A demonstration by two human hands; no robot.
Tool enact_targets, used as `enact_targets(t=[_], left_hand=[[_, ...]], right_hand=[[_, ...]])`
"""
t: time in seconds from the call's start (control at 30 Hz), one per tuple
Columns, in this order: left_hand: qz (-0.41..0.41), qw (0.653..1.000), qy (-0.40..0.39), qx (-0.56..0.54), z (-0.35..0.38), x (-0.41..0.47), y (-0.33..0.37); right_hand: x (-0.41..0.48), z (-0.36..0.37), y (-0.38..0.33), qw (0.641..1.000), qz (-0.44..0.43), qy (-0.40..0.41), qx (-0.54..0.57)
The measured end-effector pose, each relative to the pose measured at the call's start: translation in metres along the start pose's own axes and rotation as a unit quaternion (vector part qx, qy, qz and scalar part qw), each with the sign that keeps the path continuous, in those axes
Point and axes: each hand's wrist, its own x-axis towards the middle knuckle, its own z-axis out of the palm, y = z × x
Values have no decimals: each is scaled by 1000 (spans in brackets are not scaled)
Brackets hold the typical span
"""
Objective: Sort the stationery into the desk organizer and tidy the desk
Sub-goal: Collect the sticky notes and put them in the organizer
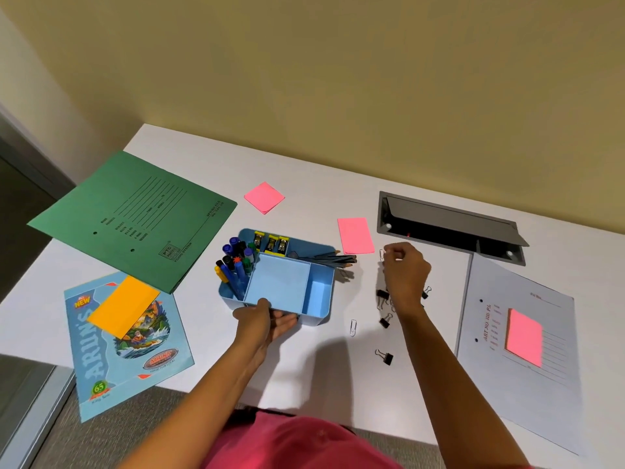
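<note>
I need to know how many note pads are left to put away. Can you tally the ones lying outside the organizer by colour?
Pink note pads: 3
Orange note pad: 1
Total: 4

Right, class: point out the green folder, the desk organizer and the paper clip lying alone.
green folder [135,214], head view, middle of cover.
desk organizer [318,295], head view, bare right compartment.
paper clip [353,328], head view, its wire loop.
</note>
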Motion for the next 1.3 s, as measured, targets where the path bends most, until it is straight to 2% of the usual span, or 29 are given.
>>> enact_targets(t=[0.17,0.27,0.37,0.57,0.73,0.87,0.93,1.03,1.17,1.3], left_hand=[[21,999,-34,16,-10,-4,-4],[-11,995,-62,83,-20,-9,-10],[-52,990,-79,104,-23,-13,-18],[-56,963,-129,229,-6,-17,-24],[-31,941,-159,298,9,-20,-24],[-8,945,-160,284,21,-24,-23],[2,944,-153,292,24,-25,-24],[-2,937,-153,314,27,-26,-27],[-25,933,-144,330,28,-24,-29],[-27,933,-134,333,28,-22,-28]], right_hand=[[4,-25,41,997,42,27,-58],[11,-49,73,991,69,70,-89],[27,-78,118,980,115,98,-132],[34,-121,169,953,198,119,-195],[50,-141,198,919,219,58,-324],[63,-152,209,914,246,27,-321],[66,-157,213,916,237,2,-325],[63,-160,212,915,215,6,-341],[56,-160,217,877,201,-36,-436],[55,-165,211,857,179,-68,-479]])
